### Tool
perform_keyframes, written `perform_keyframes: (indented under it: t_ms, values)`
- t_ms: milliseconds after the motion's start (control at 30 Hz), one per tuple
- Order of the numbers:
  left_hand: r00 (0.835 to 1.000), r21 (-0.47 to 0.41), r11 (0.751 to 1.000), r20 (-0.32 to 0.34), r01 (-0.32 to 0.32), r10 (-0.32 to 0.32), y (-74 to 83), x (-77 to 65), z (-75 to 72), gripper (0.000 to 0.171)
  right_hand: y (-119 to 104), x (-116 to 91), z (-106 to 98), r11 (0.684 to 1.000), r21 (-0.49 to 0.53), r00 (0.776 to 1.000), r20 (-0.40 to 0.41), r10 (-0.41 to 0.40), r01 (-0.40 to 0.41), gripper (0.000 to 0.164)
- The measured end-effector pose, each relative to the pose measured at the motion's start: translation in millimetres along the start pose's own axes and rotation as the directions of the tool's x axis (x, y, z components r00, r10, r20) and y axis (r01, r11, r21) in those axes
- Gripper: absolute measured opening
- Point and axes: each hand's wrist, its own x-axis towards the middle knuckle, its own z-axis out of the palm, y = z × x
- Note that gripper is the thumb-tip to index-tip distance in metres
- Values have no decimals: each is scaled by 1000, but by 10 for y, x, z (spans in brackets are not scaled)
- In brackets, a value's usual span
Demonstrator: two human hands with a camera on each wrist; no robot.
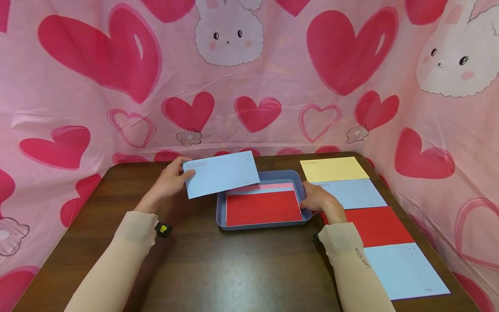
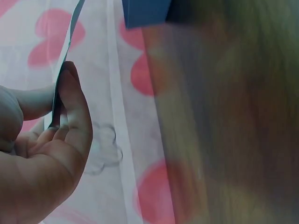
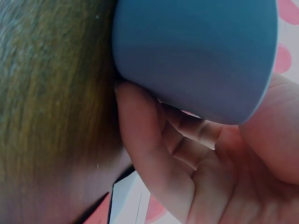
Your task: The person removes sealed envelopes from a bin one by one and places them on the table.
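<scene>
My left hand (image 1: 169, 178) pinches the left edge of a pale blue envelope (image 1: 222, 173), thumb in front and fingers behind. The envelope is held up at a tilt, its right end overlapping the back left of a blue-grey tray (image 1: 265, 225). In the left wrist view the envelope (image 2: 71, 35) shows edge-on between thumb and fingers. At the tray's right end my right hand (image 1: 321, 200) grips the wall. The right wrist view has its fingers curled beneath the tray (image 3: 191, 60) and the thumb at the rim. Inside lie a red envelope (image 1: 265, 209) and, partly hidden behind it, a pink one (image 1: 273, 186).
Along the table's right side a column of envelopes is laid out: yellow (image 1: 333, 169) at the back, then light blue (image 1: 356, 194), red (image 1: 380, 225) and pale blue (image 1: 405, 271) nearest me. A heart-print curtain (image 1: 226, 82) encloses the dark wooden table (image 1: 218, 268).
</scene>
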Motion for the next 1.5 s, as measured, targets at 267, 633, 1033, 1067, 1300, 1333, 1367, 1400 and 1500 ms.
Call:
perform_keyframes:
  t_ms: [267, 633, 1033, 1067, 1300, 1333, 1367, 1400, 1500]
  values:
    - [999, -27, 999, 40, 23, -22, -129, 86, -396, 49, -11, -1, -9, 1000, -17, 1000, -2, 23, -23, 82]
    - [999, 44, 999, 41, 26, -27, -386, 164, -807, 51, -11, -7, -9, 1000, 11, 1000, 8, 23, -23, 84]
    - [997, 141, 988, 29, 63, -67, -699, 181, -930, 47, 6, 5, 0, 999, 20, 1000, 9, 26, -26, 84]
    - [997, 130, 989, 32, 64, -69, -729, 187, -942, 48, 9, 7, 1, 1000, 18, 1000, 9, 24, -24, 83]
    - [994, 52, 995, 59, 89, -92, -847, 177, -977, 45, 8, 11, -2, 1000, 9, 1000, 6, 8, -8, 75]
    - [993, 49, 994, 65, 97, -100, -857, 173, -975, 45, 7, 11, -5, 1000, 8, 1000, 6, 7, -8, 75]
    - [992, 40, 994, 70, 103, -106, -866, 170, -969, 45, 7, 10, -6, 1000, 9, 1000, 5, 8, -8, 75]
    - [991, 43, 993, 71, 106, -109, -874, 168, -961, 45, 6, 10, -8, 1000, 9, 1000, 5, 8, -8, 75]
    - [992, 146, 984, 51, 103, -112, -909, 173, -937, 44, 6, 8, -10, 1000, 11, 1000, 4, 11, -11, 76]
